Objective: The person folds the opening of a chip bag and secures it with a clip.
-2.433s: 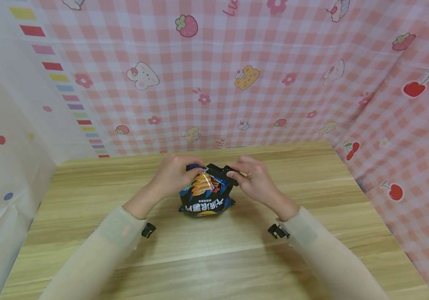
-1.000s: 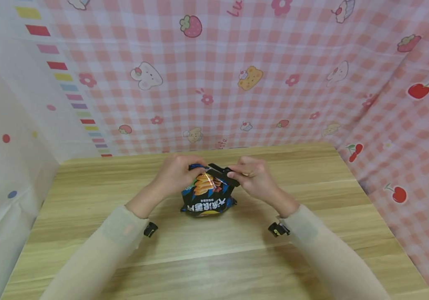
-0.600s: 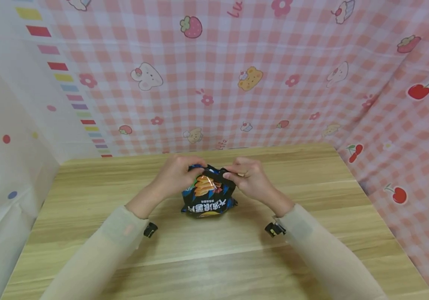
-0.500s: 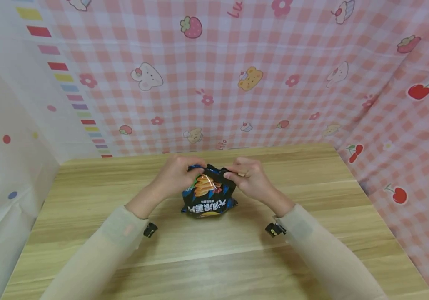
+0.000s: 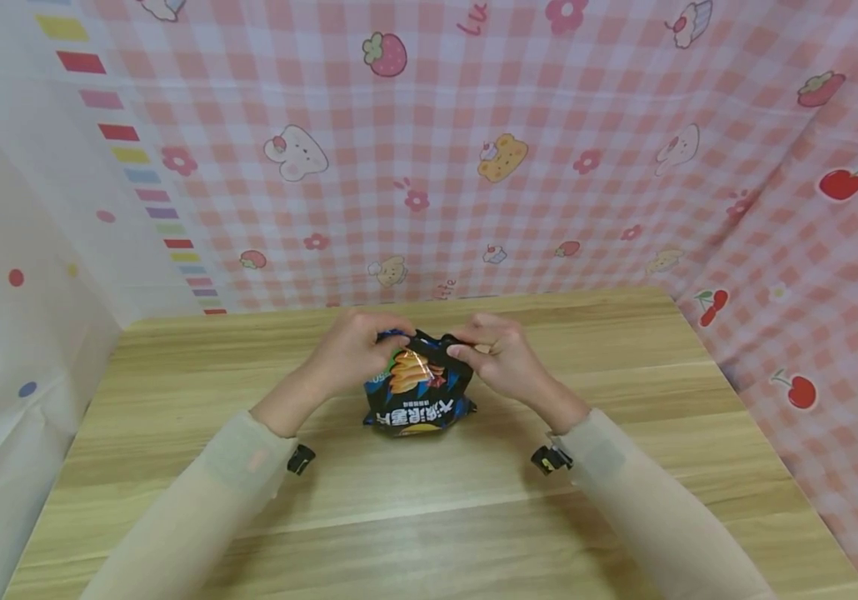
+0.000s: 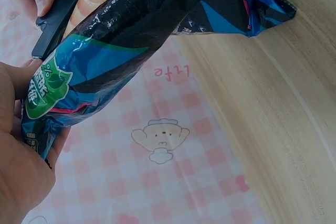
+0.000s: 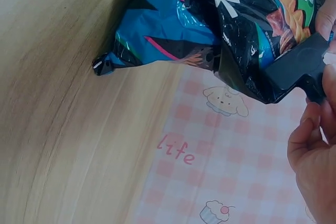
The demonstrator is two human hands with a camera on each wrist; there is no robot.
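Observation:
A black and blue bag of potato chips (image 5: 417,396) rests on the table, its printed lettering upside down in the head view. My left hand (image 5: 357,350) pinches the bag's upper left corner, thumb in front and fingers behind. A black bag clip (image 7: 299,66) lies across the top edge of the bag. My right hand (image 5: 500,354) pinches this clip between thumb and fingers near the bag's upper right corner. From the left side, the clip (image 6: 60,19) shows along the bag's top, close to my left thumb.
The wooden table (image 5: 429,517) extends around the bag on all sides. Behind it hangs a pink checked cloth (image 5: 429,208) with cartoon prints, which continues on the right. A white dotted cloth (image 5: 47,192) covers the left side.
My right hand has shifted slightly left with the clip, which went from slanting above the bag's top to lying across it. My left hand keeps its pinch on the corner.

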